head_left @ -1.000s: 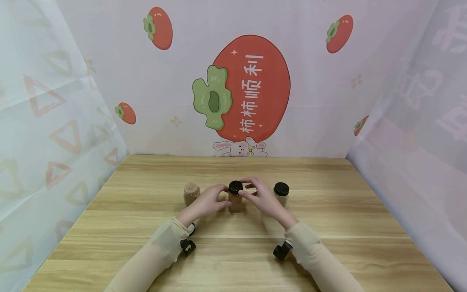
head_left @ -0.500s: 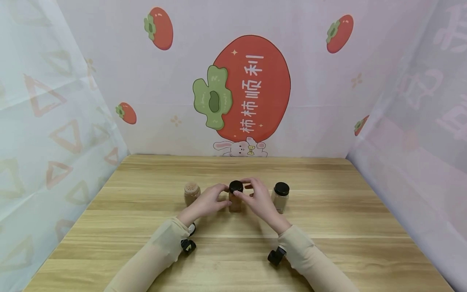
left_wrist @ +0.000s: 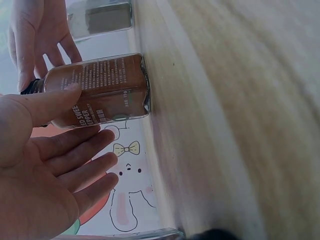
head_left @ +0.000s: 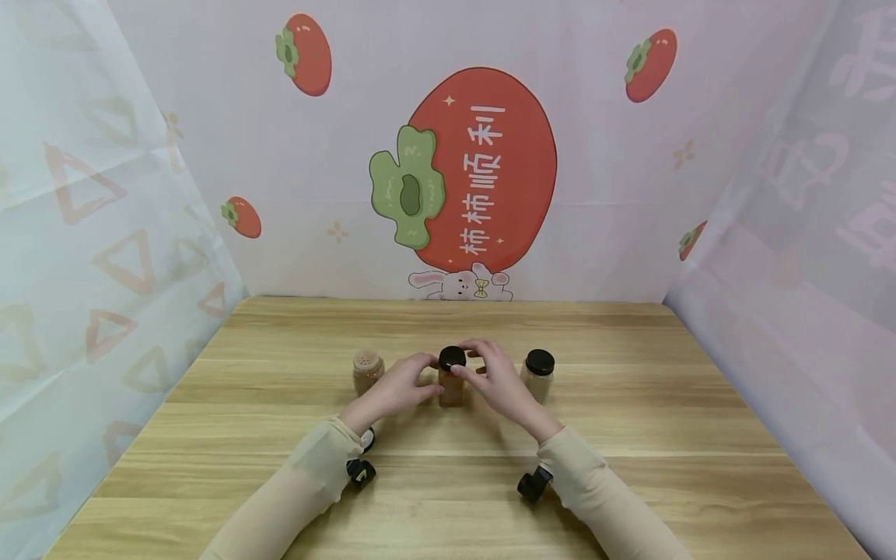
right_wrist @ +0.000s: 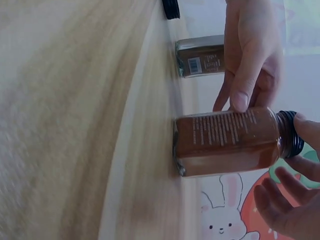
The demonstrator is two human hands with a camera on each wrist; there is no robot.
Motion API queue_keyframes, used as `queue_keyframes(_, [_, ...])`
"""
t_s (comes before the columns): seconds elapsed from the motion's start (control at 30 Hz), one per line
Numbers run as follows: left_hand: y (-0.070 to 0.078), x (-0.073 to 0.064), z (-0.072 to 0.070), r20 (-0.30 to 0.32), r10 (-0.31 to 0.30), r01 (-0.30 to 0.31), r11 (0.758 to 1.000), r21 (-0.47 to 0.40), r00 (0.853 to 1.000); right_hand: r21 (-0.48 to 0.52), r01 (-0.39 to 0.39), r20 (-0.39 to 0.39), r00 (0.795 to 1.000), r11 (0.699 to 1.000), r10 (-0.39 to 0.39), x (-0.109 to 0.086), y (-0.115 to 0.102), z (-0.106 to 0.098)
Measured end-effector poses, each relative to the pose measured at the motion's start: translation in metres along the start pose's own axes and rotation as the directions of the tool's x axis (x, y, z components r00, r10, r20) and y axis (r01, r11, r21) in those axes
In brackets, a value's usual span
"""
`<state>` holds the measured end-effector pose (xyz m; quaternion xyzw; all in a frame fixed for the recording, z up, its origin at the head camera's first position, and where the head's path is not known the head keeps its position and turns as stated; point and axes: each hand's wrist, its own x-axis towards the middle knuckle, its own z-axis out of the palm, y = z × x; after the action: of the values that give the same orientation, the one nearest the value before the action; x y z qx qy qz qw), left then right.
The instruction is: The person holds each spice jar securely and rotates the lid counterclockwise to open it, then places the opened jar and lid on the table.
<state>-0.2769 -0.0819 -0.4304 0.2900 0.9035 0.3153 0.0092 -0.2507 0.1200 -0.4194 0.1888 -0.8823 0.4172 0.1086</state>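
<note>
A glass spice jar (head_left: 451,395) of reddish-brown powder stands upright in the middle of the table, with printed text on its sides. My left hand (head_left: 399,385) holds its body, the thumb on one face and fingers on the other; in the left wrist view the left hand's (left_wrist: 45,165) other fingers spread loosely. At the top, my right hand (head_left: 500,381) pinches the black cap (right_wrist: 292,134) between thumb and fingers. The cap sits on the jar's neck, and the jar's base is on the wood.
To the left stands a spice jar (head_left: 367,377) with a bare, perforated shaker top. A loose black cap (head_left: 368,440) lies near my left wrist. On the right is a paler jar (head_left: 538,379) with its black lid on. A printed cloth (head_left: 595,257) rises behind the table.
My right hand has turned on the cap: the thumb slid leftward across it, and the wrist swung slightly inward, then back a little. The left hand and the jars keep their places.
</note>
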Motion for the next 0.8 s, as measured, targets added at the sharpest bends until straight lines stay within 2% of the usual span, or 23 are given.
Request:
queue_keyframes(0.4, [0.000,-0.001,-0.001,0.000,0.009,-0.009,1.000,-0.012,1.000,0.003,0.088,0.160,0.983,0.996,-0.087,0.006,0.007,-0.013])
queue_keyframes(0.6, [0.000,-0.001,0.000,0.005,0.005,-0.005,1.000,-0.014,1.000,0.000,0.134,0.205,0.970,0.991,-0.131,0.008,0.010,-0.016])
queue_keyframes(0.8, [0.000,-0.001,0.000,0.001,0.007,-0.007,1.000,-0.010,1.000,0.017,0.122,0.231,0.965,0.992,-0.123,0.008,0.011,-0.017])
